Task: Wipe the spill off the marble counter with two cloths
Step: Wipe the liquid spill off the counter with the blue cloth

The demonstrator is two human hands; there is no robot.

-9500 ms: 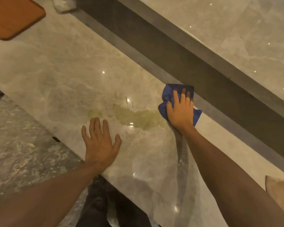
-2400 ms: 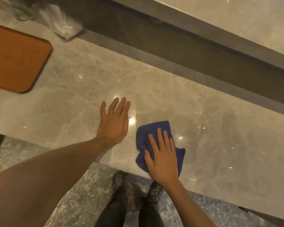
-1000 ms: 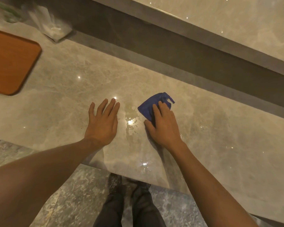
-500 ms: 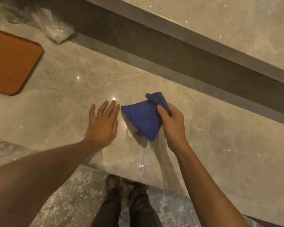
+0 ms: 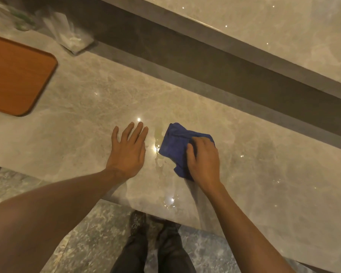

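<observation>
A blue cloth (image 5: 174, 146) lies bunched on the marble counter (image 5: 77, 119), near its front edge. My right hand (image 5: 204, 158) presses down on the cloth's right part and grips it. A thin wet film (image 5: 158, 152) with small droplets glistens just left of the cloth. My left hand (image 5: 127, 150) rests flat on the marble, fingers spread, holding nothing, a short way left of the wet patch. Only one cloth is in view.
An orange-brown tray (image 5: 16, 75) sits at the far left of the counter. A clear plastic bag (image 5: 71, 34) lies at the back left by a dark recessed strip (image 5: 185, 64). A higher marble ledge (image 5: 264, 30) runs behind it. My shoes (image 5: 156, 227) stand on the stone floor below.
Half a second ago my right hand held the cloth lifted off the marble; now the cloth is back down under that hand. The large yellowish spill seen earlier is reduced to a thin film. My left hand stayed put.
</observation>
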